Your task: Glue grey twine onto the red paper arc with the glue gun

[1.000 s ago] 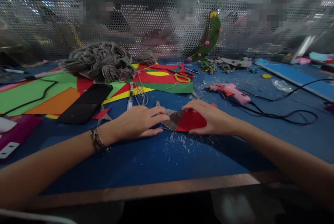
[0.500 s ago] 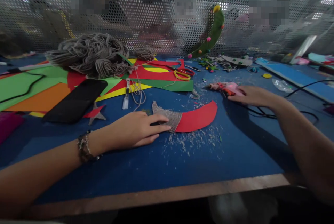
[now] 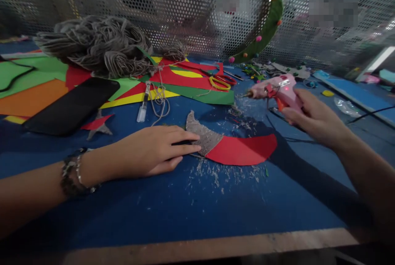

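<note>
Lying on the blue table is a red paper crescent (image 3: pixel 243 149), its left half wrapped in grey yarn. My left hand (image 3: pixel 154 147) rests flat on the table with fingers stretched out, their tips touching the yarn-covered part. In my right hand (image 3: pixel 317 117) is a pink glue gun (image 3: pixel 282 88), raised above the table with its nozzle pointing left. Its orange trigger shows beside my fingers. Grey fibre scraps (image 3: pixel 222 174) are scattered below the crescent. A small red and grey star (image 3: pixel 98 125) lies left of my left hand.
A grey yarn pile (image 3: pixel 101 47) sits on coloured paper sheets (image 3: pixel 31 96). Around it are a black phone (image 3: pixel 74 104), a small knife (image 3: pixel 143 106) and yellow-red scissors (image 3: pixel 220 83). A green crescent with pompoms (image 3: pixel 267 30) leans on the perforated metal screen (image 3: pixel 166 5). A cable trails at right.
My right hand has lifted the glue gun off the table. The crescent has tilted slightly, its red end lower, with my left fingers still touching it. The camera view has shifted.
</note>
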A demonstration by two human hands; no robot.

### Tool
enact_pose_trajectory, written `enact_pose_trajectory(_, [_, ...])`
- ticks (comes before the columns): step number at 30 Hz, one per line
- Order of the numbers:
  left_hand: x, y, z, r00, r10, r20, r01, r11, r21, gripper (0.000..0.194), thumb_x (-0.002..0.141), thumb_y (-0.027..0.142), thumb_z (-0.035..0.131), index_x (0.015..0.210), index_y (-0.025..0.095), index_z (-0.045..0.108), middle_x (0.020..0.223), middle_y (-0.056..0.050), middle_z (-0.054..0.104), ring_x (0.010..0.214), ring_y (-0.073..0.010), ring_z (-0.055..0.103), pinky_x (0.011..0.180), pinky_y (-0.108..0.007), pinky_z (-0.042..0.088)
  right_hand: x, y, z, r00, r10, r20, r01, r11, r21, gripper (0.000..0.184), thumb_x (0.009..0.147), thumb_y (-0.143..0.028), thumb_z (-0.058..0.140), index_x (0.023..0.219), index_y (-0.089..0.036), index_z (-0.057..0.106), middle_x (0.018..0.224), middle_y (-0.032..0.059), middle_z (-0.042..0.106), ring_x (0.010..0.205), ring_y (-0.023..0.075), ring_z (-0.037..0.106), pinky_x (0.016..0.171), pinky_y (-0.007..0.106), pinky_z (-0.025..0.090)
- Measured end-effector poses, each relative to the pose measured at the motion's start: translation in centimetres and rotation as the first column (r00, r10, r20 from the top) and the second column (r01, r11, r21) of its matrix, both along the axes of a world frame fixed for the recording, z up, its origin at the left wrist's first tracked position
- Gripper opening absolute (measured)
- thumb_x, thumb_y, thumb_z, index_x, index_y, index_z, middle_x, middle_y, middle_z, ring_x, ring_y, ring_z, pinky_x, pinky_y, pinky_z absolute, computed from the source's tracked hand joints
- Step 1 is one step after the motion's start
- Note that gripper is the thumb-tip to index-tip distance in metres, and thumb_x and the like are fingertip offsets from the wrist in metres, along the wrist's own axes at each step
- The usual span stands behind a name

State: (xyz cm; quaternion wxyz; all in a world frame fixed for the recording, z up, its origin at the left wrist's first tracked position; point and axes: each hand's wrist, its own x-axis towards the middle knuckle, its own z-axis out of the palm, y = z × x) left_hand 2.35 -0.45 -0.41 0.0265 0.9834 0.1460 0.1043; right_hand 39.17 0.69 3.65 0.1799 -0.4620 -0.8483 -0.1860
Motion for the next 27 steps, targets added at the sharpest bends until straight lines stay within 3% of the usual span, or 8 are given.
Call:
enact_pose_trajectory(2, [0.0,0.1,0.0,1.0,-0.003,-0.005,0.003,1.0,0.002,0.038,0.094,0.019,0.033,0.126,0.015,0.053,0.13,-0.012,0.054,0.111,-0.0246,0.054,0.094,-0.042,0.046,-2.6,-1.3,-0.2,0.994,-0.084,-0.07,0.087,0.995,0.043,0.035,0.085,-0.057,0.039,0.079,-0.022,0.044,0.054,-0.0012,0.048,0.041,0.0126,0.043,0.036,0.026,0.03])
enact_pose_trajectory(6, [0.0,0.1,0.2,1.0,0.001,-0.026,-0.002,1.0,-0.005,0.038,0.094,0.019,0.034,0.126,0.016,0.053,0.132,-0.012,0.053,0.112,-0.0258,0.053,0.094,-0.042,0.046,-5.0,-2.5,-1.4,1.0,-0.021,-0.023,0.021,1.0,0.008,0.042,0.086,-0.06,0.035,0.089,-0.021,0.051,0.069,0.0059,0.061,0.056,0.0193,0.057,0.047,0.03,0.041])
enact_pose_trajectory(9, [-0.1,0.1,0.3,0.999,0.002,-0.042,-0.003,1.0,-0.018,0.038,0.092,0.019,0.037,0.126,0.02,0.054,0.134,-0.011,0.051,0.111,-0.0256,0.053,0.093,-0.041,0.046,-4.9,-2.6,-2.3,0.998,0.03,0.046,-0.033,0.998,0.051,0.051,0.087,-0.06,0.031,0.101,-0.016,0.053,0.088,0.0146,0.066,0.074,0.0259,0.064,0.059,0.036,0.049])
enact_pose_trajectory(12, [-0.1,0.2,0.2,1.0,0.011,-0.023,-0.012,0.999,-0.039,0.039,0.091,0.02,0.038,0.126,0.022,0.054,0.133,-0.01,0.052,0.11,-0.025,0.053,0.092,-0.041,0.045,-5.0,-2.6,-2.7,0.995,0.049,0.083,-0.055,0.996,0.065,0.056,0.089,-0.059,0.026,0.105,-0.013,0.054,0.093,0.0184,0.067,0.079,0.028,0.065,0.063,0.04,0.051])
enact_pose_trajectory(18, [0.0,0.2,0.1,1.0,0.012,0.01,-0.012,0.999,-0.036,0.037,0.091,0.02,0.037,0.124,0.021,0.056,0.13,-0.01,0.054,0.109,-0.0254,0.053,0.091,-0.041,0.045,-5.6,-3.0,-2.3,0.98,0.152,0.131,-0.161,0.985,0.065,0.047,0.093,-0.051,0.025,0.103,-0.015,0.053,0.088,0.0152,0.069,0.071,0.0234,0.067,0.051,0.033,0.051])
enact_pose_trajectory(22, [0.1,0.2,0.0,1.0,0.021,0.001,-0.021,0.999,-0.038,0.037,0.092,0.021,0.037,0.123,0.022,0.056,0.131,-0.01,0.053,0.11,-0.0257,0.053,0.09,-0.04,0.045,-5.6,-3.1,-2.2,0.965,0.17,0.198,-0.199,0.97,0.138,0.045,0.094,-0.048,0.025,0.106,-0.014,0.051,0.088,0.0159,0.07,0.07,0.0227,0.068,0.051,0.031,0.052])
enact_pose_trajectory(27, [0.0,0.3,0.0,1.0,0.016,-0.003,-0.016,1.0,-0.023,0.037,0.091,0.02,0.037,0.124,0.021,0.056,0.131,-0.01,0.052,0.111,-0.0249,0.052,0.092,-0.039,0.044,-5.3,-3.1,-2.3,0.964,0.177,0.199,-0.206,0.969,0.135,0.046,0.094,-0.047,0.026,0.11,-0.013,0.051,0.089,0.0164,0.07,0.072,0.0242,0.068,0.05,0.033,0.053])
